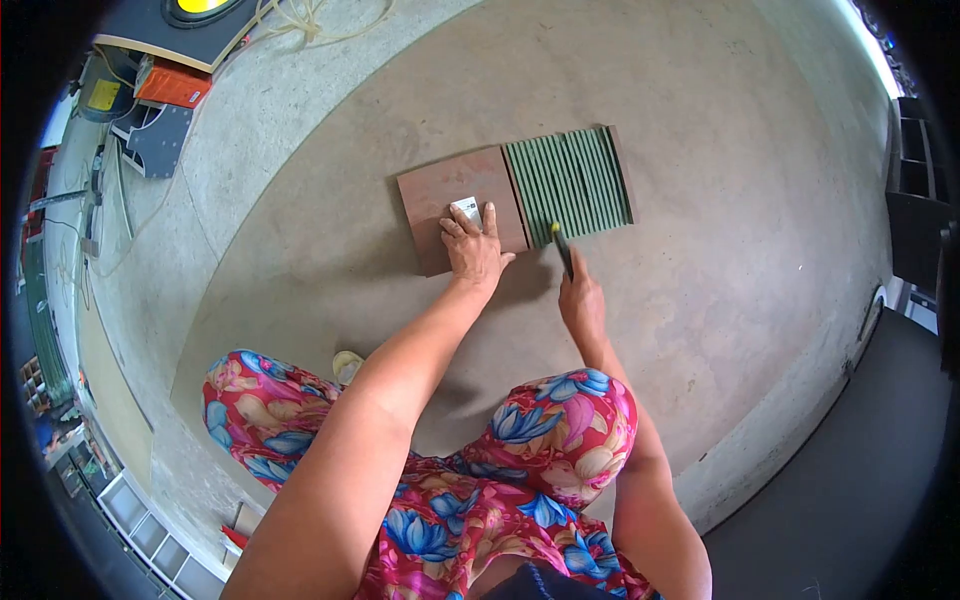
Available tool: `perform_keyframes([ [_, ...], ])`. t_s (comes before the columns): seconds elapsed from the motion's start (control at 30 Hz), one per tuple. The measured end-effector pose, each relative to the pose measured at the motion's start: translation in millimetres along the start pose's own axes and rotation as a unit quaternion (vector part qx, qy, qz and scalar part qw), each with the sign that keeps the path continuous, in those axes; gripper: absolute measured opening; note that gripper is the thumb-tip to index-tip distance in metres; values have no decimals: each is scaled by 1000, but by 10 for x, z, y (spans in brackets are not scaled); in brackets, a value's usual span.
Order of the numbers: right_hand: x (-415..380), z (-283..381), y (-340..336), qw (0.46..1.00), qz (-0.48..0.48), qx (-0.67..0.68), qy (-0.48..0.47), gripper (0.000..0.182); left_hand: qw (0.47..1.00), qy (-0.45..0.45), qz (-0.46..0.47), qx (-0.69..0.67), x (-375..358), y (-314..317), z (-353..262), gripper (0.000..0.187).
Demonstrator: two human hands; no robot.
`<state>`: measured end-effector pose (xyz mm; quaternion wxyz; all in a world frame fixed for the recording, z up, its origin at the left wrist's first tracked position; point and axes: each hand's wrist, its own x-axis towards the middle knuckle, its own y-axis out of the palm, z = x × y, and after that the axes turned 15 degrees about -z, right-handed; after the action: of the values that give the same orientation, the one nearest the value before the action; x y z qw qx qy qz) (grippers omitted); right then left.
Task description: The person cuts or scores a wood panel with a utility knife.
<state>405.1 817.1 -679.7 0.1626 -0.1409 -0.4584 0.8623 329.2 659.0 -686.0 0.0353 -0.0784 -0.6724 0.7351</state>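
Note:
A flat reddish-brown board [425, 205] lies on the floor, and a panel of green parallel strips [570, 180] adjoins its right side. My left hand [476, 252] presses down on the brown board with its fingers spread, partly over a small white label [467, 208]. Closed round the dark handle of a thin tool [565, 253] is my right hand [582, 300]. The tool's yellow-green tip is at the lower left edge of the green strips. A narrow brown edge [622, 175] borders the strips on the right.
Around the boards is brown floor [720, 300]. My bent knees in floral cloth are below. At the upper left are a red box [173, 83], a grey bracket [158, 140] and loose pale cord [310, 20]. A dark surface [830, 450] stands at the lower right.

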Motion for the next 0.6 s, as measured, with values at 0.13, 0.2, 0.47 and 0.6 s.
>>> perform_keyframes([
  [0.13, -266, -90, -134, 998, 26, 9, 54, 44, 1000, 3, 13, 5, 35, 0, 4, 88],
  [0.2, -245, 0, -173, 997, 38, 13, 66, 45, 1000, 0, 14, 7, 50, 39, 19, 88],
  [0.47, -23, 148, 21, 1000, 11, 6, 25, 44, 1000, -9, 5, -4, 50, 62, 35, 88],
  [0.6, 3, 177, 1, 1000, 10, 0, 20, 43, 1000, -5, 2, 0, 40, 51, 27, 88],
])
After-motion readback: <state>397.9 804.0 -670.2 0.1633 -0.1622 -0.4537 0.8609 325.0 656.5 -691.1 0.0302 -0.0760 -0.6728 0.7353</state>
